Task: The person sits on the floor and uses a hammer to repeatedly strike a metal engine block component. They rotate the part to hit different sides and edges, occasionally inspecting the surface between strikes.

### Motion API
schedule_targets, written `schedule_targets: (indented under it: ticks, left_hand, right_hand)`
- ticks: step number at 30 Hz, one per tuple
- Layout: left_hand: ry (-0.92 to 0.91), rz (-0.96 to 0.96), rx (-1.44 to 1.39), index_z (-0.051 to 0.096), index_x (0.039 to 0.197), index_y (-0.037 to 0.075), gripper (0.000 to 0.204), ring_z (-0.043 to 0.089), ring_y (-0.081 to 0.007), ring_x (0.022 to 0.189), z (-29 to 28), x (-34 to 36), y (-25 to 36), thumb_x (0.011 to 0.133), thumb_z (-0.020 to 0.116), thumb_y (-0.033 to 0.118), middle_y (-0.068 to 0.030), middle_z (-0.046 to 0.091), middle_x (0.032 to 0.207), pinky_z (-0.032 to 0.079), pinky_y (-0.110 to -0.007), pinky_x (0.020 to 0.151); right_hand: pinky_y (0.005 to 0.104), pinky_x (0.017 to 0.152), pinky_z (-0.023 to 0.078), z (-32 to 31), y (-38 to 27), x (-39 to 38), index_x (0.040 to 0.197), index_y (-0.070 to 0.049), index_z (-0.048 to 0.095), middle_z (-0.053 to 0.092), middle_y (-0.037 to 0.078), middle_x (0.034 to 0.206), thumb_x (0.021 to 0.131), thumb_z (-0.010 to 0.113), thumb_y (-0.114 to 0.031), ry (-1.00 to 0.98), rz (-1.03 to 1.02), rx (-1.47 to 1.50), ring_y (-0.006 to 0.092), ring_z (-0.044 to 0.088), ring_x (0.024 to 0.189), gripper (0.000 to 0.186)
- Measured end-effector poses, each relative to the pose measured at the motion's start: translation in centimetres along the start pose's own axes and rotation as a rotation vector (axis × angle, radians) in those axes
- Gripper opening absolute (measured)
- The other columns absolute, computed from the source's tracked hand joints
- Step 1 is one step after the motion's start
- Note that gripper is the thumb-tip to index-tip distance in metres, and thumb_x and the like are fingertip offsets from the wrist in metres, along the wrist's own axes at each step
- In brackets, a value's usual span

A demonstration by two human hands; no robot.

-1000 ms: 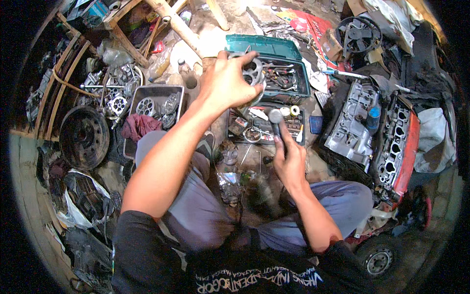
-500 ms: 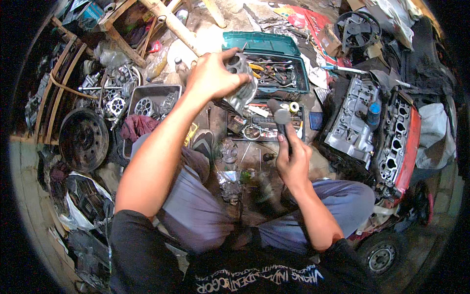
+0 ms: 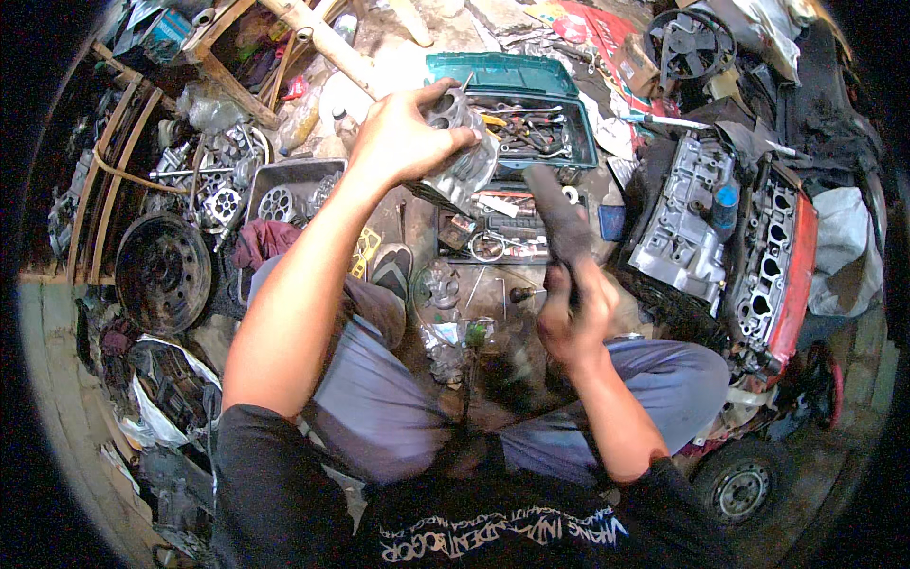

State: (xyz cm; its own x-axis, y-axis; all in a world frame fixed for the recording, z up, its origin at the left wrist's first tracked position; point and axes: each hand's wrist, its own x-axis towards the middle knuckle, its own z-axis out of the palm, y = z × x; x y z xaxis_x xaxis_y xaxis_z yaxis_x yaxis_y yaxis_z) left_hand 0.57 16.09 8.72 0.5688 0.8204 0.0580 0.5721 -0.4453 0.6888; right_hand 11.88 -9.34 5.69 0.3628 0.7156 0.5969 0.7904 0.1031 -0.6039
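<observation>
Raised at the upper middle, my left hand (image 3: 403, 137) grips a silver metal casting (image 3: 464, 175) with round holes in its top face. My right hand (image 3: 580, 313) is closed round the handle of a dark hammer (image 3: 559, 213), blurred by motion, below and right of the casting. Behind them lies an open teal toolbox (image 3: 507, 68) with pliers and other tools, and a tray of small tools (image 3: 512, 237) in front of it. A transparent bag of parts (image 3: 445, 351) lies between my legs.
A dark wheel rim (image 3: 163, 272) and a grey bin (image 3: 261, 190) of parts are at left, beside metal parts and wood frames. At right lie engine heads (image 3: 682, 228), one with a red cover (image 3: 796, 284); a tyre (image 3: 737, 488) is at lower right.
My left hand has shifted up and left, tilting the casting. My right hand has moved right and swung the hammer from upright to a slant, its head higher and blurred.
</observation>
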Motion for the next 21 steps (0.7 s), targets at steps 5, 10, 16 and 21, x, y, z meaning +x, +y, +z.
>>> schedule_targets:
  ticks: [5,10,16,21]
  left_hand:
    - [-0.028,0.005,0.054,0.062,0.138,0.013,0.076,0.063,-0.029,0.123,0.1,-1.0,2.1,0.071,0.087,0.037,-0.0208,0.067,0.129,0.048,-0.041,0.106]
    - [0.016,-0.025,0.032,0.059,0.141,0.007,0.081,0.063,-0.0311,0.123,0.5,-1.3,2.1,0.071,0.087,0.038,-0.0224,0.066,0.131,0.048,-0.042,0.106]
    - [-0.009,0.027,-0.005,0.062,0.141,0.021,0.081,0.068,-0.0327,0.115,1.7,-1.1,1.4,0.067,0.083,0.046,-0.0197,0.07,0.124,0.051,-0.041,0.103]
    - [0.089,0.004,-0.062,0.063,0.137,0.012,0.078,0.068,-0.0317,0.116,0.1,-1.1,1.2,0.068,0.085,0.04,-0.0237,0.07,0.122,0.05,-0.04,0.102]
  right_hand:
    - [0.0427,0.077,0.056,1.0,0.4,-0.9,0.133,0.001,0.06,0.07,0.027,0.094,0.092,0.065,-0.002,-0.252,0.201,-0.106,0.0403,0.071,0.085,0.041]
    - [0.0506,0.066,0.057,1.9,1.7,-2.0,0.15,-0.022,0.05,0.068,0.03,0.09,0.095,0.062,-0.013,-0.22,0.197,-0.06,0.0442,0.069,0.076,0.057]
    - [0.0415,0.073,0.056,0.8,0.5,-1.8,0.131,-0.003,0.062,0.071,0.028,0.092,0.096,0.064,-0.006,0.017,-0.056,0.0,0.0411,0.071,0.074,0.036]
    - [0.0515,0.065,0.054,0.7,3.1,-3.0,0.151,-0.034,0.046,0.069,0.026,0.081,0.095,0.064,-0.013,-0.273,0.345,-0.139,0.044,0.069,0.076,0.063]
